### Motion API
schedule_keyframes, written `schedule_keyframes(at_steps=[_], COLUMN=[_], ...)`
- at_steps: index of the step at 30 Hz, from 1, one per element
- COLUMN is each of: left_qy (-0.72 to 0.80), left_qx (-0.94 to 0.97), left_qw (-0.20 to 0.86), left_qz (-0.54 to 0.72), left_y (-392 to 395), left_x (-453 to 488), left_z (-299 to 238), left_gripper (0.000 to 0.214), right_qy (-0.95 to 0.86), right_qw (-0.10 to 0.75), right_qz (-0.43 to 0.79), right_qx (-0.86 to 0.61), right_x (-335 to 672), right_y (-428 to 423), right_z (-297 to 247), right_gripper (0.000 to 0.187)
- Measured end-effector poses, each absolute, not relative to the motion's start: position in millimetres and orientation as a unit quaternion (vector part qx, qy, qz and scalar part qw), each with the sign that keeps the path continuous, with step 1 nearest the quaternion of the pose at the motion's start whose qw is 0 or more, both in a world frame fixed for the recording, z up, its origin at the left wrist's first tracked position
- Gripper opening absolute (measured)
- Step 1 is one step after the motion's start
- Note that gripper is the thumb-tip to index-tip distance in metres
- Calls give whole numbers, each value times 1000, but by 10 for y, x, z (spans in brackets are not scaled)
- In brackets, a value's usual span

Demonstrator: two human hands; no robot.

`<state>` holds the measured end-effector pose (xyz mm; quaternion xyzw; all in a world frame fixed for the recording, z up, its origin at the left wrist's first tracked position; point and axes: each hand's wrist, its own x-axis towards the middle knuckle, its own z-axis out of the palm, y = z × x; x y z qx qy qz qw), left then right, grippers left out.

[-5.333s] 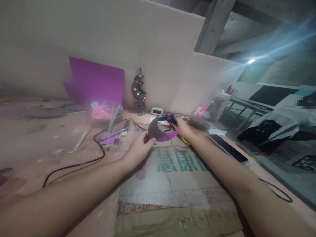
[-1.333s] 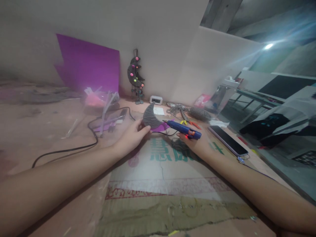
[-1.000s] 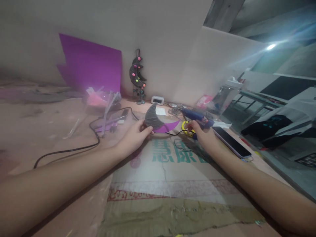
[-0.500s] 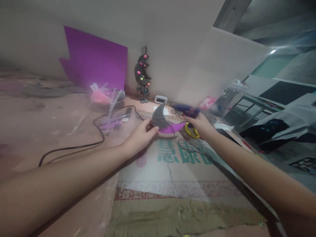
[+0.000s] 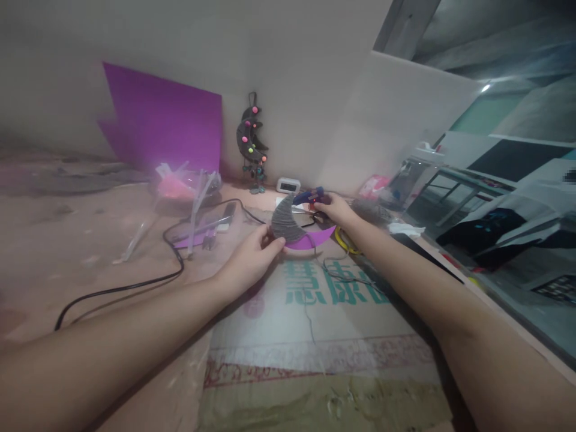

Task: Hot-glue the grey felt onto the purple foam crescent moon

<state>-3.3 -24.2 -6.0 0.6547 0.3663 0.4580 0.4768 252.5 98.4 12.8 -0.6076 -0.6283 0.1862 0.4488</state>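
My left hand (image 5: 252, 255) pinches a purple crescent moon cutout (image 5: 320, 239) at its left side. Grey yarn (image 5: 285, 221) is wrapped around the left part of the crescent, and the right tip is bare purple. A loose strand hangs from the wrapping onto the cardboard (image 5: 270, 324). Just behind the crescent, my right hand (image 5: 335, 210) grips a dark blue glue gun (image 5: 308, 196) with a small red light. Its nozzle points left, close to the crescent's upper tip; whether they touch is unclear. Yellow-handled scissors (image 5: 345, 241) lie beside my right wrist.
A finished-looking moon hanging (image 5: 252, 138) with coloured pompoms is at the wall. Purple sheets (image 5: 166, 120) lean left of it. A small white clock (image 5: 288, 185), clear glue sticks (image 5: 198, 210), and a black cable (image 5: 121, 288) are on the table (image 5: 112, 240).
My right hand has moved left with the glue gun, from beside the crescent to just behind it. My left hand still holds the crescent. The view has shifted slightly.
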Motion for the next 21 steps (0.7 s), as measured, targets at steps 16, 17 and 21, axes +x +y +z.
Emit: schedule_keyframes(at_steps=[16, 17, 21], left_qy=[376, 379, 393], left_qx=[612, 606, 597], left_qw=[486, 488, 488], left_qz=[497, 501, 500], left_y=[-269, -265, -248], left_x=[-40, -42, -47], left_z=[-23, -24, -37], left_gripper=[16, 17, 18], right_qy=[-537, -544, -657], right_qw=[359, 334, 209], right_qz=[565, 577, 537], right_qx=[-514, -508, -487], right_x=[2101, 2111, 2229], right_y=[-482, -479, -477], right_z=[212, 222, 370], right_gripper=[27, 27, 38])
